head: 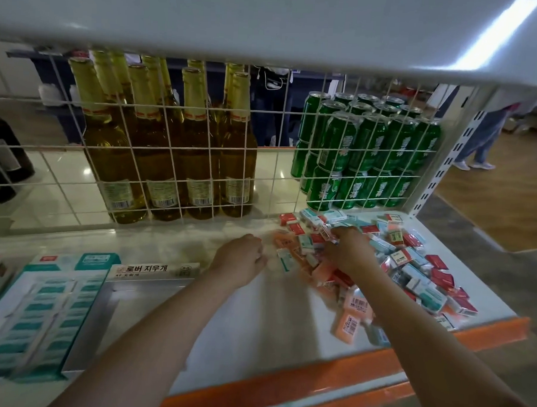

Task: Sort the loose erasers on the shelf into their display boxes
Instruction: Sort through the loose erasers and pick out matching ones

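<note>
Erasers heaped on shelf right; boxes left. Right hand fingers pinched one; left hand curled, contents unclear. Risk: pile edge spilling off front lip.

Right hand pinching eraser, left hand curled beside pile

loose erasers heaped right of boxes

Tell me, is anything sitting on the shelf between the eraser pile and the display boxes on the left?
Nothing visible. Bare white shelf runs from the loose erasers to the grey display box and the teal display box; only the person's own left hand hangs over that stretch.
</note>
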